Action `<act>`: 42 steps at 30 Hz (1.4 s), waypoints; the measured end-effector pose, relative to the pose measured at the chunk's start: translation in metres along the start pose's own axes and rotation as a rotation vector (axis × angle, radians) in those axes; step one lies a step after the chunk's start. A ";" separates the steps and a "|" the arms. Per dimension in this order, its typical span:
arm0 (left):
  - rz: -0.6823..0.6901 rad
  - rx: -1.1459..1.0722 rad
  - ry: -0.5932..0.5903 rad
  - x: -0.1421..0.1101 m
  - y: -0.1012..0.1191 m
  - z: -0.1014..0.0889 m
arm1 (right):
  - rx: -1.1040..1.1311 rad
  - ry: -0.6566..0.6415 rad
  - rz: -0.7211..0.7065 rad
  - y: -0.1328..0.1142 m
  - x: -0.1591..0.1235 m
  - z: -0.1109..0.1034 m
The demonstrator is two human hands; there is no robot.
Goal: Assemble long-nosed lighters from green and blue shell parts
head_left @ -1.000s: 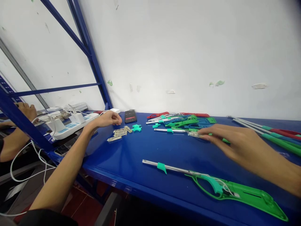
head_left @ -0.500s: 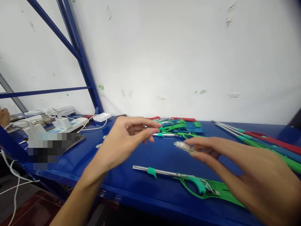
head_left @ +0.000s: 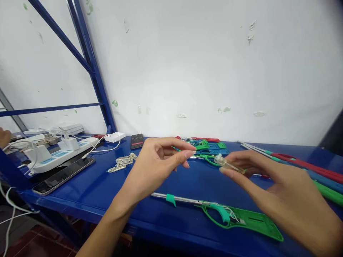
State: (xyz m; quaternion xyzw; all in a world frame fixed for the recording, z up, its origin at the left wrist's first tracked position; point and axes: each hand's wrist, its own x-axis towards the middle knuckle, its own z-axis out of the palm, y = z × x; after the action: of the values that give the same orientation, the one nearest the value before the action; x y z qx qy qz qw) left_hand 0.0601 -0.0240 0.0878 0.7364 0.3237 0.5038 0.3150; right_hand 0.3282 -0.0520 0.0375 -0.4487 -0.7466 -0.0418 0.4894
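Note:
My right hand (head_left: 270, 189) pinches a small clear plastic lighter fuel tank (head_left: 229, 164) with a whitish fitting at its left end. My left hand (head_left: 163, 160) is closed in a pinch, thumb and forefinger together, just left of the tank and apart from it. Whatever lies between those fingertips is too small to make out. Below both hands lies an opened green lighter half-shell (head_left: 257, 223) with a metal tube (head_left: 184, 200), a teal trigger and thin white wires. Several similar clear tanks (head_left: 122, 164) lie in a group left of my left hand.
Green, blue and red lighter shells (head_left: 211, 146) are piled at the back. Long-tubed lighters (head_left: 308, 162) lie at the right. A phone (head_left: 64, 175), a power strip (head_left: 66, 153) with cables and a dark card-like object (head_left: 137, 141) are at left. Another person's hand (head_left: 4, 137) shows at the far left.
My left hand has moved right and its fingertips have come together. My right hand has shifted slightly right with the tank, whose fitting now points more upward. The camera view has shifted slightly.

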 end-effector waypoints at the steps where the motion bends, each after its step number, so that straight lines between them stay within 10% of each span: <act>1: 0.009 0.009 -0.003 -0.001 0.000 0.002 | 0.003 0.011 0.006 0.000 -0.002 0.001; 14: 0.672 0.404 0.130 -0.013 -0.016 0.026 | 0.165 0.013 0.133 -0.024 -0.014 0.007; 42: 0.963 0.546 0.259 -0.018 -0.027 0.041 | 0.173 -0.125 -0.059 -0.012 -0.018 0.000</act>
State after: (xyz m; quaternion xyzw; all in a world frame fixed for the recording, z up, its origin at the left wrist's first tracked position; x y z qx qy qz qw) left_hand 0.0890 -0.0283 0.0449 0.7879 0.1058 0.5747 -0.1940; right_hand 0.3221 -0.0709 0.0282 -0.3845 -0.7892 0.0365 0.4775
